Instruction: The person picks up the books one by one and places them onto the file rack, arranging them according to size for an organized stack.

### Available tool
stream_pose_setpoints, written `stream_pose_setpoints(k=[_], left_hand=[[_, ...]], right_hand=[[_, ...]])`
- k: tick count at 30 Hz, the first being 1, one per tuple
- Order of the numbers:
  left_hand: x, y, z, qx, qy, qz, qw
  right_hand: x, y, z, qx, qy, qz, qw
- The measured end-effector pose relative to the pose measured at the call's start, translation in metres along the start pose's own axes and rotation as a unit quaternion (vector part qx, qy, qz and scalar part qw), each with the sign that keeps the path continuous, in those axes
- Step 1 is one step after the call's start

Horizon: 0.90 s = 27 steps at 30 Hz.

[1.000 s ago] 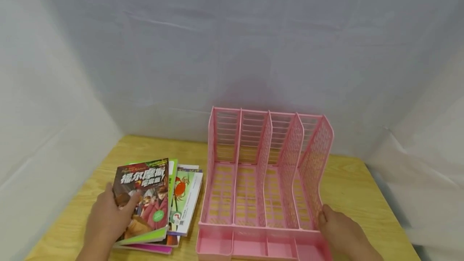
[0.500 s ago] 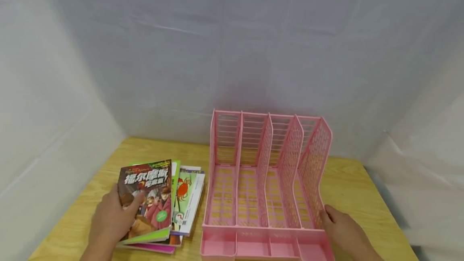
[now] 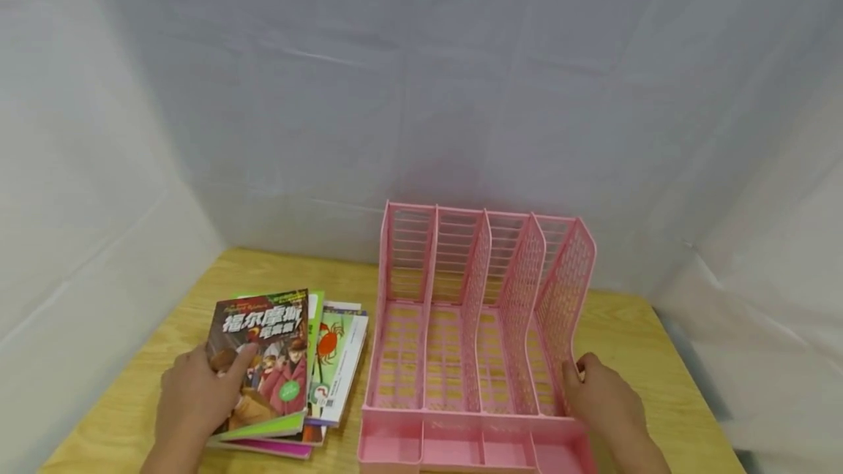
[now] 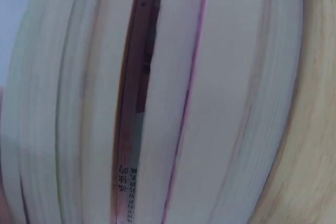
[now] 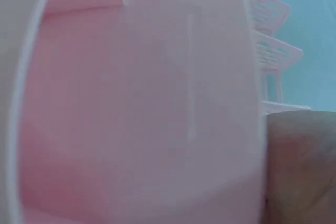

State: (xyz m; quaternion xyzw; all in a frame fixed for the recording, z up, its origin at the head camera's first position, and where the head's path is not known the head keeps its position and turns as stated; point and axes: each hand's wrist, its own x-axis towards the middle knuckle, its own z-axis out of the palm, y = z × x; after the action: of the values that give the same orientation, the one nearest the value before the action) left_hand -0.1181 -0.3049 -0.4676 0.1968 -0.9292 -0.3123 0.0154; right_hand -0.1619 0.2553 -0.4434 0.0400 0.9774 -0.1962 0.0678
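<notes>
On the left of the table in the head view lies a stack of books. Its top book (image 3: 263,364) has a dark cover with white Chinese characters and figures in coats. My left hand (image 3: 197,390) grips the stack's left side, thumb over the cover, the other fingers at the edge and partly hidden. The left wrist view shows page edges (image 4: 231,77) close up. To the right stands a pink plastic file rack (image 3: 451,415) with upright perforated dividers. My right hand (image 3: 609,397) holds the lower front of its right side panel. A finger (image 5: 299,166) shows beside the pink wall in the right wrist view.
Books with a red crab picture (image 3: 327,342) stick out right of the top book, close to the rack. Small front trays (image 3: 454,445) line the rack's near side. A grey-white cloth (image 3: 448,93) hangs behind and on both sides of the wooden table (image 3: 626,335).
The rack's right side has shifted slightly left and toward me, and my right hand has moved a little left and up with it. My left hand stays at the stack.
</notes>
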Motion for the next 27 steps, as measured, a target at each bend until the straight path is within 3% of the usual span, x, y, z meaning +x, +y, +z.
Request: stream_pose_setpoints(k=[6,8,14,17,24,27], left_hand=[[-0.001,0.003,0.007,-0.028,0.013,0.049,0.9983],[-0.002,0.005,0.007,-0.027,0.032,0.050,0.9978],[-0.007,0.012,0.002,-0.040,0.116,0.031,0.9919],[-0.011,0.016,-0.002,-0.077,0.164,0.041,0.9826],[-0.030,0.035,-0.012,-0.116,0.236,0.049,0.9636],[-0.036,0.047,-0.013,-0.173,0.279,0.065,0.9422]], right_hand=[[-0.005,0.001,0.012,-0.002,0.021,-0.017,0.9996],[-0.005,0.002,0.014,0.018,0.027,-0.022,0.9992],[0.000,0.002,0.019,0.119,-0.020,-0.012,0.9926],[0.003,0.001,0.019,0.123,-0.018,-0.015,0.9921],[0.004,-0.003,0.017,0.102,-0.003,-0.017,0.9946],[0.000,-0.001,0.017,0.094,0.001,-0.011,0.9955]])
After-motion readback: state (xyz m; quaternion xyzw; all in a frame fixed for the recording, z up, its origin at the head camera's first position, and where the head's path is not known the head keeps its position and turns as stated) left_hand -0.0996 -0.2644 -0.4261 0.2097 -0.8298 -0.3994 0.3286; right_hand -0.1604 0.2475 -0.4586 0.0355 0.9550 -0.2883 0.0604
